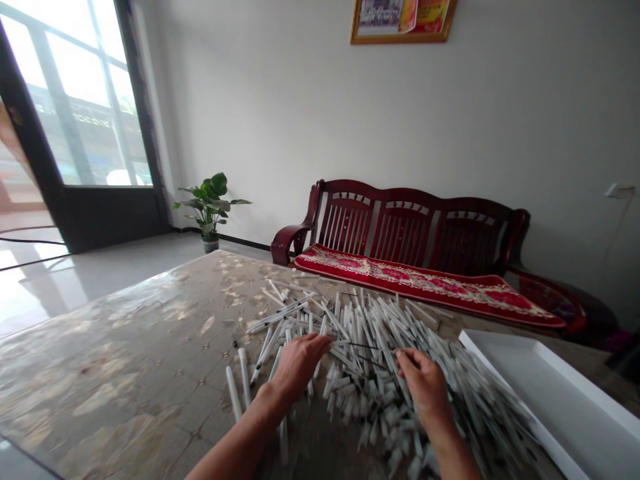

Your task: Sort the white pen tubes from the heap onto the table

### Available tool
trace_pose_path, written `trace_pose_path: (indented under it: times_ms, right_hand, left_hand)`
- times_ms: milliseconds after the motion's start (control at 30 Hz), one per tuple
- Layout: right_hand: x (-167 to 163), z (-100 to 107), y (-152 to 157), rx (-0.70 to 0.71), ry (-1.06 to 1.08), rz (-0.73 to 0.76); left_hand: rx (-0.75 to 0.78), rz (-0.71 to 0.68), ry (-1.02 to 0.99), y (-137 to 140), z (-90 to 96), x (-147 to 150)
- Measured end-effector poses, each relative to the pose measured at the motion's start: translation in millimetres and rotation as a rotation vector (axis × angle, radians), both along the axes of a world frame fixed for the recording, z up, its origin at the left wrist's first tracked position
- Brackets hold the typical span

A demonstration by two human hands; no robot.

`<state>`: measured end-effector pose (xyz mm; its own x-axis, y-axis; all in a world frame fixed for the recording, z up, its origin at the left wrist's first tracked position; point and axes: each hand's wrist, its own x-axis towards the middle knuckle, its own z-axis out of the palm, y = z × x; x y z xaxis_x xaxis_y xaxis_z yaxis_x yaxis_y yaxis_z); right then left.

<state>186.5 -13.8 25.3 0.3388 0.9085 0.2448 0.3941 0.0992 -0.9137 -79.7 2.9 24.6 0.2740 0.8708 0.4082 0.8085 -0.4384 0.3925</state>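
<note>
My left hand (pixel 300 363) is closed around a whitish pen barrel (pixel 340 343), palm down over the left side of a large pile. From the barrel a thin dark pen refill (pixel 364 345) stretches toward my right hand (pixel 424 381), whose thumb and fingers pinch together near its far end. Motion blur makes the exact contact there hard to see. Around both hands lie many translucent white pen barrels (pixel 387 320), pointing mostly away from me. Between my wrists is a heap of short whitish caps (pixel 357 400). Two barrels (pixel 233 393) rest apart, left of my left forearm.
A shallow white box (pixel 565 393) stands on the right of the patterned table (pixel 150 353). Beyond the table is a dark red wooden bench (pixel 403 227) with a red runner (pixel 420 283). A potted plant (pixel 210 203) stands near the glazed door (pixel 95 100).
</note>
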Motion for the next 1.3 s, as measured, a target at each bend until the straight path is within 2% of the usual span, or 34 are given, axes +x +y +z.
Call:
trace_pose_path:
  times_ms: [167, 300, 367, 433, 533, 633, 700, 767, 867, 967, 1167, 1300]
  right_hand:
    - [7, -9, 6, -0.004, 0.339, -0.192]
    - [2, -23, 12, 0.052, 0.441, -0.218]
    - [0, -30, 14, 0.049, 0.404, -0.174]
    - [0, -33, 15, 0.029, 0.266, -0.113]
    - [1, -31, 13, 0.05, -0.028, -0.113]
    - [1, -28, 10, 0.11, -0.176, -0.147]
    - [-1, -27, 8, 0.135, -0.221, -0.127]
    - [-4, -28, 7, 0.16, -0.273, -0.095]
    - [-8, -31, 8, 0.207, -0.342, -0.055]
    - [-11, -32, 8, 0.258, -0.389, -0.041]
    - [-16, -29, 3, 0.287, -0.451, -0.001]
    - [-18, -32, 2, 0.282, -0.46, 0.021]
  left_hand:
    - [-0.071, 0.187, -0.171, 7, -4.0, -3]
    - [-0.104, 0.133, -0.377, 20, -13.9, 9]
    - [-0.102, 0.064, -0.447, 26, -19.1, 16]
    - [-0.073, 0.031, -0.471, 30, -22.9, 18]
    - [0.012, 0.114, -0.455, 29, -21.9, 10]
    - [0.03, 0.265, -0.379, 25, -9.6, -7]
    - [-0.032, 0.342, -0.285, 24, 3.5, -18]
    - [-0.1, 0.367, -0.109, 26, 17.3, -24]
    - [-0.176, 0.318, 0.152, 37, 32.6, -25]
    - [-0.198, 0.264, 0.233, 54, 38.5, -17]
    - [-0.194, 0.078, 0.37, 87, 34.8, 1]
    - [-0.19, 0.0, 0.454, 99, 31.0, 8]
